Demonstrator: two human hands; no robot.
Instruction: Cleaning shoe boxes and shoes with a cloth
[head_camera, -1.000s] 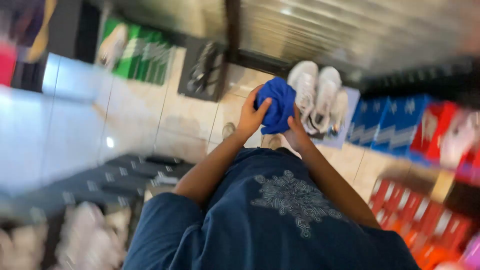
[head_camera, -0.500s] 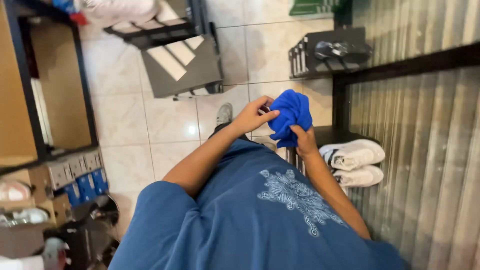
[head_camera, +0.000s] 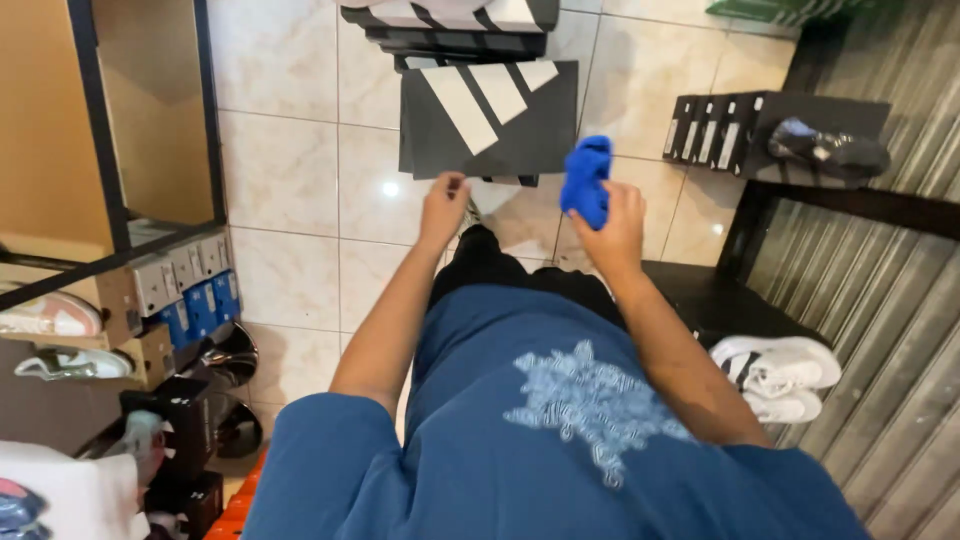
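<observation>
Head view looks straight down: the right hand (head_camera: 612, 222) grips a crumpled bright blue cloth (head_camera: 586, 180), bunched and soft, held at one o'clock above the floor. The left hand (head_camera: 443, 205) is apart from it at eleven, fingers loosely curled, holding nothing. Below lie pale glossy tiles (head_camera: 285, 170), a black striped shoebox (head_camera: 490, 115) at twelve, and white sneakers (head_camera: 780, 375) at four o'clock.

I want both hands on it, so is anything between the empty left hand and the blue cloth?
Nothing visible: only open air over the tiled floor separates the left hand from the blue cloth in the right hand.
</observation>
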